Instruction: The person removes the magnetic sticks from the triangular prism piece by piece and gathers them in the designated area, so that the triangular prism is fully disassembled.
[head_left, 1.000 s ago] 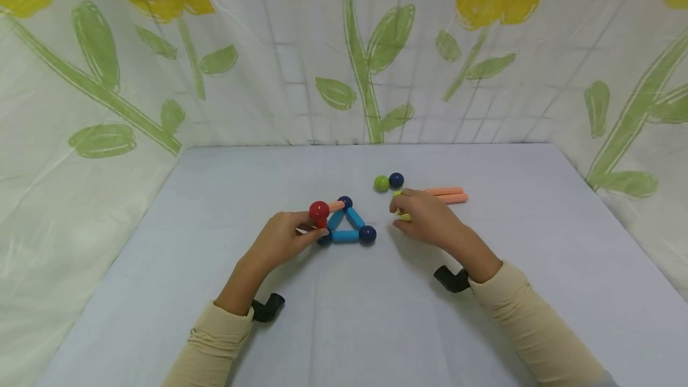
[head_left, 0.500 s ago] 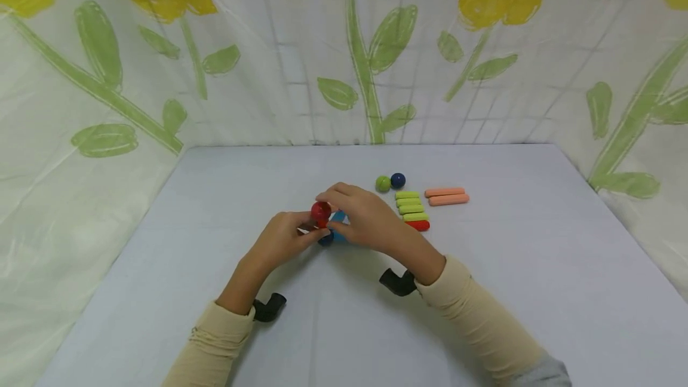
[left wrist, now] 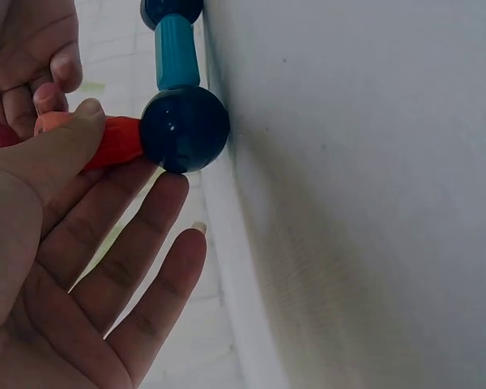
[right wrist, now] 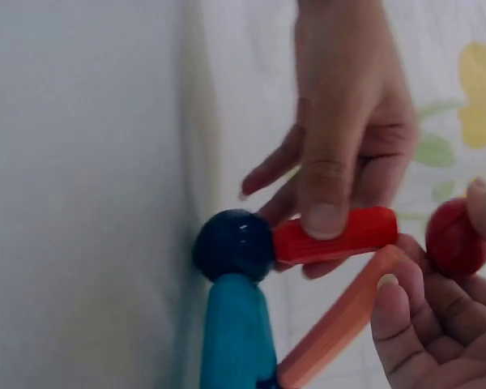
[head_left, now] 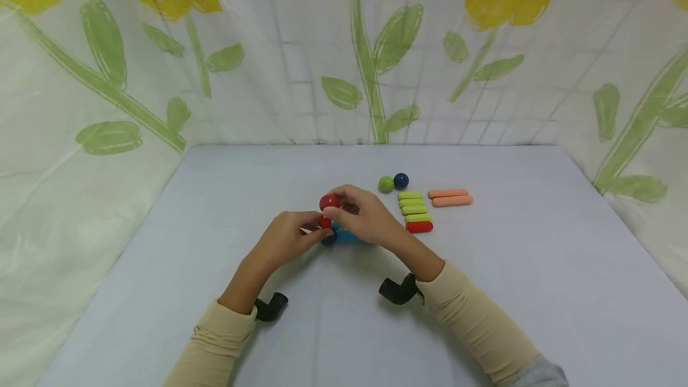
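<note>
My left hand [head_left: 285, 237] pinches an upright red rod [right wrist: 332, 235] between thumb and fingers. That rod stands on a dark blue ball [right wrist: 233, 245], a corner of a triangle of blue rods [head_left: 349, 236] on the table. Above it, my right hand [head_left: 371, 217] holds a red ball [head_left: 329, 201]; in the right wrist view a gap shows between ball and rod top. Right fingertips also meet the upper end of a slanting orange rod [right wrist: 340, 320], whose lower end reaches another dark blue ball. The right hand hides most of the triangle in the head view.
To the right lie several yellow-green rods [head_left: 412, 209] in a column, with a loose red rod [head_left: 419, 227] below. Two orange rods [head_left: 450, 200] lie beside them. Behind sit a green ball [head_left: 386, 184] and a dark blue ball [head_left: 401, 181]. A flowered curtain [head_left: 301, 76] hangs behind the table.
My right hand has come left from the yellow-green rods, taken hold of the red ball and drawn it off the red rod's top. The left hand has kept its grip.
</note>
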Demonstrator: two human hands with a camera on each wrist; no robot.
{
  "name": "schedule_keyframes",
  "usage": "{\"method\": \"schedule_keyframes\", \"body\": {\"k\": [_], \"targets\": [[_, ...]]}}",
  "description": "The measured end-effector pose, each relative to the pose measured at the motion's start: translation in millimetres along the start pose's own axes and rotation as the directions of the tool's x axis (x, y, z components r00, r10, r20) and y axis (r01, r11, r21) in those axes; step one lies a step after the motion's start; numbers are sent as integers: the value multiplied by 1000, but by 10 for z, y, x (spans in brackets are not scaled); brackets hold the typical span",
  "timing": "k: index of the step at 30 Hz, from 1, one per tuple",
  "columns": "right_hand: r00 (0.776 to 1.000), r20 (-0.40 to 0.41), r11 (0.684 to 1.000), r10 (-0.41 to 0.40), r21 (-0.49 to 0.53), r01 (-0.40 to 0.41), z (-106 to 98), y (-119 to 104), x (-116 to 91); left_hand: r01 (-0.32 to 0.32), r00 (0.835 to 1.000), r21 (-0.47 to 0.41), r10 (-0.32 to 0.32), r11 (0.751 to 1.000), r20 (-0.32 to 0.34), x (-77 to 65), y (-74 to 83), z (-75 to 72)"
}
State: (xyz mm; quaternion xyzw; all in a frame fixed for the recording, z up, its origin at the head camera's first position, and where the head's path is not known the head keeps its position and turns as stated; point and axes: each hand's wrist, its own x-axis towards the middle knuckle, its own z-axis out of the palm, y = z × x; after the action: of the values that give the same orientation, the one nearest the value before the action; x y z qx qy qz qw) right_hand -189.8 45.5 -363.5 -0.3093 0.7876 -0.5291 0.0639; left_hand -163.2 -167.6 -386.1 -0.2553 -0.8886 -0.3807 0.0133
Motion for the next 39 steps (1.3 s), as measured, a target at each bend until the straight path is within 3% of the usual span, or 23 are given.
{"method": "schedule_keyframes", "body": {"k": [4, 8, 14, 19, 23, 31, 39], "targets": [[999, -41, 986, 4, 164, 3, -96, -3, 8, 14, 1000, 2, -14, 1000, -3, 11, 11, -3], [995, -91, 991, -41, 120, 52, -224, 58, 21, 34, 999, 19, -34, 999, -3, 11, 15, -3], [977, -208, 996, 40, 88, -22, -553, 280, 19, 66, 998, 37, -66, 997, -3, -4, 12, 6], [933, -343, 990, 107, -54, -133, -876, 541, 2, 79, 997, 34, -79, 996, -3, -17, 7, 19], [904, -404, 940, 143, -231, -252, -1078, 698, -23, 80, 997, 31, -80, 996, -5, -18, 7, 25], [902, -321, 829, 289, -387, -403, -1209, 868, -50, 74, 997, 42, -73, 996, -2, -12, 1, 34], [913, -264, 793, 309, -459, -401, -1176, 972, -24, 73, 997, 50, -73, 996, 3, -1, 4, 42]]}}
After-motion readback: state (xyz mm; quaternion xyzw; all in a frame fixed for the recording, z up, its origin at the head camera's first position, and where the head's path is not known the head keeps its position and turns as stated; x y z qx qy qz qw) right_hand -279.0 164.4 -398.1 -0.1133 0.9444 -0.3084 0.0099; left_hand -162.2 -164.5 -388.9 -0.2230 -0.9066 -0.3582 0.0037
